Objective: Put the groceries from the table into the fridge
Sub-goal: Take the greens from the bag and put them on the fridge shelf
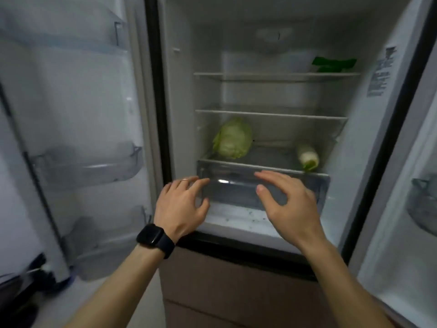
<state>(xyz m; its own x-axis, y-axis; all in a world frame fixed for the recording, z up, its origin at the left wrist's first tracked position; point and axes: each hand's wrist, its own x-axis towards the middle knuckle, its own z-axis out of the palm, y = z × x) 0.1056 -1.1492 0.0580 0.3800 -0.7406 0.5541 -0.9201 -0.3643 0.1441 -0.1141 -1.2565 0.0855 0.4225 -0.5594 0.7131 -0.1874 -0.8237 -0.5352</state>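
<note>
Just beyond both spread, empty hands, left hand [182, 204] and right hand [287, 204], a clear glossy plastic drawer [238, 183] holds a round leafy cabbage [233, 138] and a pale cylindrical vegetable [308, 157].

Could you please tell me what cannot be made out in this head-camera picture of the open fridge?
- Green item on the top shelf: blurred, too small to identify.
- Sticker on the fridge's right wall: print too blurred to read.
- Drawer contents: hidden behind its cloudy front, left hand and right hand.
- Table and remaining groceries: outside the frame.
- Dark objects at bottom left: cut off by the edge.
</note>
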